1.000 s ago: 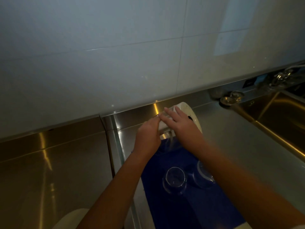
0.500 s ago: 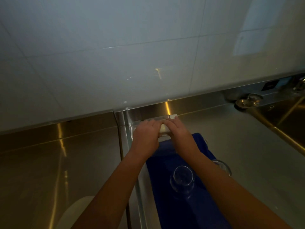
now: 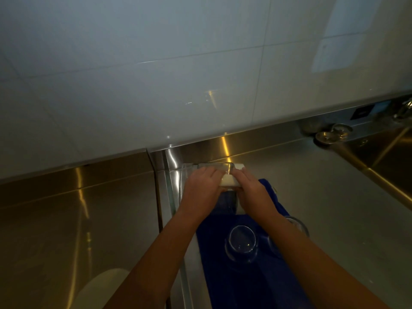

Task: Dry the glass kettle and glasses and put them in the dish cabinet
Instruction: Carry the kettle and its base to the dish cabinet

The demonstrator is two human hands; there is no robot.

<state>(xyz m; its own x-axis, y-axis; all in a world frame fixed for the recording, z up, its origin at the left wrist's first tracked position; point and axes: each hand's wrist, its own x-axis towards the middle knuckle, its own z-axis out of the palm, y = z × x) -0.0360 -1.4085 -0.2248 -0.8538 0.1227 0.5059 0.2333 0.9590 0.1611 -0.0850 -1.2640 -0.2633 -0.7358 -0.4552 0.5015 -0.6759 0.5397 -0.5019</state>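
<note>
A clear glass kettle [image 3: 214, 167] stands at the far end of a blue mat [image 3: 245, 286] on the steel counter, close to the back wall. My left hand [image 3: 200, 188] is curled over the kettle's left side. My right hand [image 3: 252, 192] presses a white cloth [image 3: 229, 181] against the kettle's top, between both hands. Most of the kettle is hidden under my hands. Two clear glasses rest upside down on the mat: one [image 3: 242, 244] between my forearms, the other [image 3: 297, 226] partly behind my right forearm.
A steel sink [image 3: 392, 166] lies at the right, with a tap [image 3: 404, 109] behind it and two round metal strainers [image 3: 326, 136] at its corner. A white rounded object [image 3: 100, 288] sits at the lower left. A raised seam [image 3: 158, 197] splits the counter.
The white cloth was held up tall a second ago; it now lies low and folded on the kettle. Both hands have closed in together over it.
</note>
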